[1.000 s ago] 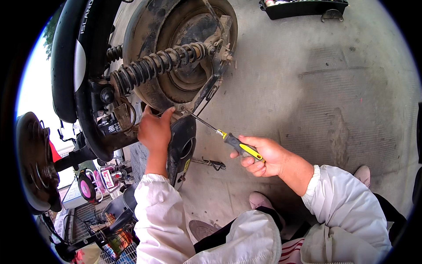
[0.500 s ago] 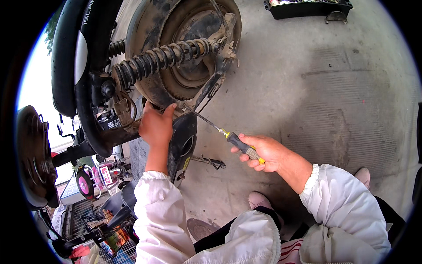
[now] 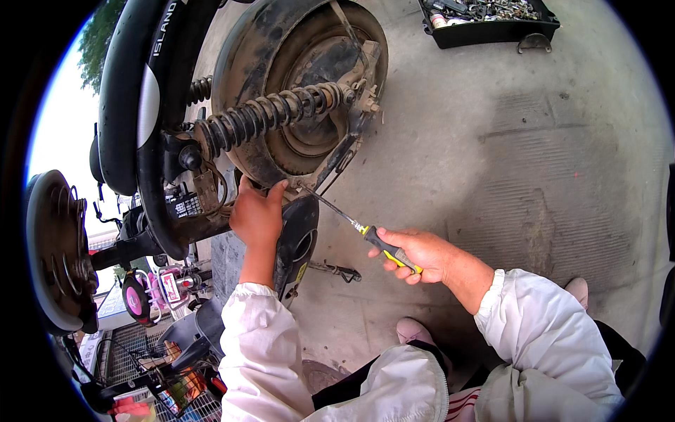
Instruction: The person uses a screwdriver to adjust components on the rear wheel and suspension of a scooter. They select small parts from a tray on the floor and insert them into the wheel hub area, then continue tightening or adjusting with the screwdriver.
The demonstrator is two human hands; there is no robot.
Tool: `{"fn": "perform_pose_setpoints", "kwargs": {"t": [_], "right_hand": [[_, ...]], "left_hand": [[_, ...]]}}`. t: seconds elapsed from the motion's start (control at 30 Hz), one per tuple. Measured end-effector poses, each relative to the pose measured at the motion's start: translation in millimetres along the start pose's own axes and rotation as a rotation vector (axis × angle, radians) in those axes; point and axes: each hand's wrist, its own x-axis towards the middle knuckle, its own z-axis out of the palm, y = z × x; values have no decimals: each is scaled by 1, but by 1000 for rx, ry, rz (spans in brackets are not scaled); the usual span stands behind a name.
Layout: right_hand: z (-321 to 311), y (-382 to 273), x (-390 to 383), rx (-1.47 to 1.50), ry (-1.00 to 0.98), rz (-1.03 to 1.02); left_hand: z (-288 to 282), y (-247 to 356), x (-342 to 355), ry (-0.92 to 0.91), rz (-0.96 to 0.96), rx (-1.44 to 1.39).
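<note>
A scooter lies tipped on its side, its dusty rear wheel [image 3: 309, 84] at the upper middle. My right hand [image 3: 415, 254] is wrapped round the black-and-yellow handle of a screwdriver [image 3: 385, 249]. The screwdriver's thin shaft slants up to the left, its tip at the lower corner of the dusty mudguard [image 3: 281, 172] by the wheel. Beside that tip, my left hand [image 3: 257, 216] grips the mudguard's lower edge, thumb in front; some fingertips are hidden behind it. A coil-spring shock absorber [image 3: 271, 116] runs across the wheel above my left hand.
At the top right, a black tray [image 3: 485, 33] full of small metal parts stands on the concrete floor [image 3: 436, 141], near a small curved dark piece [image 3: 534, 43]. Another scooter's wire basket [image 3: 193, 383] is at the lower left. My shoe [image 3: 413, 330] shows below.
The view has shifted slightly, so the scooter sits a little farther right and more of the tray shows. Both hands keep their holds, and the screwdriver's handle has turned slightly.
</note>
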Motion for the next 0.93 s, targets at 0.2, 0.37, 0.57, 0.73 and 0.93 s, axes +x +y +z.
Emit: {"fn": "perform_pose_setpoints", "kwargs": {"t": [0.2,0.37,0.57,0.73,0.93], "right_hand": [[8,26,6,-1355,826,-839],[6,13,9,-169,115,-164],[11,12,2,-555,293,-354],[13,30,11,-1132,729,-765],[-9,0,8,-75,-2,-4]], "left_hand": [[7,2,-1,63,41,-11],[1,4,-5,72,15,6],[7,2,-3,100,37,-18],[3,5,-3,61,13,-36],[-1,12,-5,45,-66,-35]]}}
